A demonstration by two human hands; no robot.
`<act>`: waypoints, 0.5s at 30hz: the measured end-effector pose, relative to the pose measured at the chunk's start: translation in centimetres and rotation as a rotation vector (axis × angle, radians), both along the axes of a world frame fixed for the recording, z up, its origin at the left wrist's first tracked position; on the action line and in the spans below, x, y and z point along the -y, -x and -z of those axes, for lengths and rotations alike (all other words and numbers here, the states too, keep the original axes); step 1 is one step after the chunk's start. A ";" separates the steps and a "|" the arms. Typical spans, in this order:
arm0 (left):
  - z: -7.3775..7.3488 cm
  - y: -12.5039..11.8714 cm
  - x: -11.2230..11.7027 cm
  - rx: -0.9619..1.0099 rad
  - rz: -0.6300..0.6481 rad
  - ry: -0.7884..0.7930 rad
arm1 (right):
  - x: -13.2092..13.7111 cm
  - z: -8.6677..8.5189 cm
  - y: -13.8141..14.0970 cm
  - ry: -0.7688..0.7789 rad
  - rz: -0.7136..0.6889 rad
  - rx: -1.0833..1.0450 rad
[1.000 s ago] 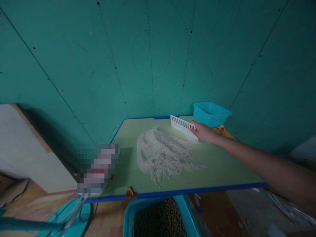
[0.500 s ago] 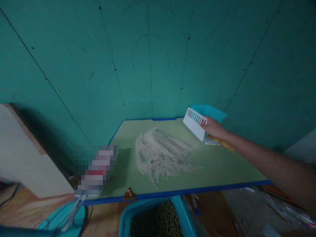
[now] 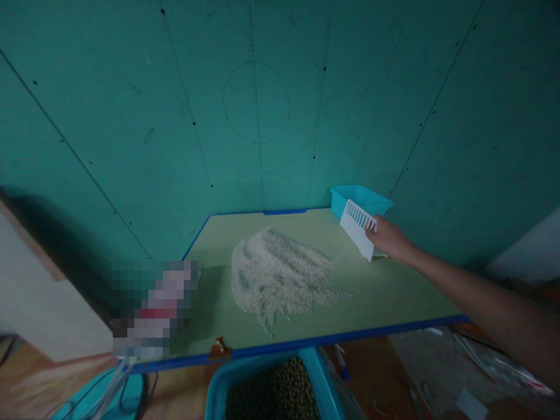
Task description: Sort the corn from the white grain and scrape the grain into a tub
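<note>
My right hand (image 3: 387, 238) has its grip closed on the edge of the white slotted scoop (image 3: 357, 227), held tilted just in front of the turquoise bin (image 3: 361, 197) at the far right of the tabletop (image 3: 394, 291). The pile of white grains (image 3: 280, 277) lies spread mid-tabletop, apart from the scoop. I judge that most of it is yet to be shifted. My left hand is out of view.
</note>
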State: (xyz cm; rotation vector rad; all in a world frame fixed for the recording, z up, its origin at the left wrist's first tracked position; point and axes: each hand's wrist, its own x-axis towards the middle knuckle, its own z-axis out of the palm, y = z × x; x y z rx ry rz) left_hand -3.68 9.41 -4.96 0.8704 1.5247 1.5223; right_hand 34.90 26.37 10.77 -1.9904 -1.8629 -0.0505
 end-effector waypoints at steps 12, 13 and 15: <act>0.2 -0.6 0.0 -0.084 -0.089 0.121 | 1.1 -0.1 3.0 0.069 -0.095 0.157; 0.2 -0.7 0.1 -0.081 -0.087 0.117 | 1.3 -0.2 3.6 0.077 -0.119 0.167; 0.1 -0.8 0.2 -0.076 -0.086 0.111 | 1.9 -0.3 4.7 0.094 -0.164 0.182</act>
